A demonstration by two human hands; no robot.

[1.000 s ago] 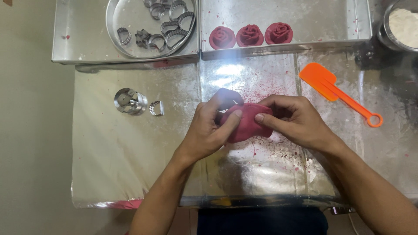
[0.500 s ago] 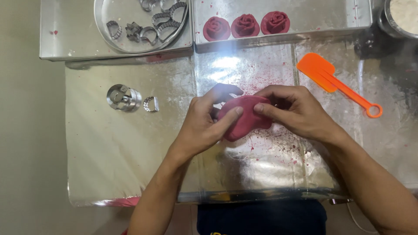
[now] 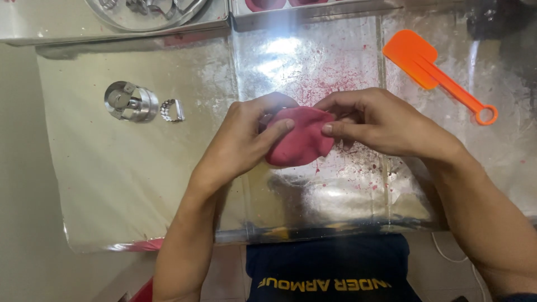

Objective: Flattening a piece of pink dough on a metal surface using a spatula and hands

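Observation:
A flattened piece of pink-red dough (image 3: 299, 140) is held just above a shiny plastic-covered work surface (image 3: 313, 61). My left hand (image 3: 240, 142) grips its left side, thumb pressed on top. My right hand (image 3: 377, 123) pinches its right edge between thumb and fingers. Both hands meet over the dough at the middle of the view. Red crumbs speckle the sheet around and under them.
An orange spatula (image 3: 433, 72) lies at the upper right. A round metal cutter (image 3: 130, 102) and a small fluted one (image 3: 172, 110) rest at the left. Metal trays (image 3: 112, 25) line the far edge, one holding a round pan of cutters. The near edge runs past my torso.
The camera has tilted down, so the trays with the dough roses have slid mostly out of view. The hands keep kneading the dough at the same spot, now flatter and wider.

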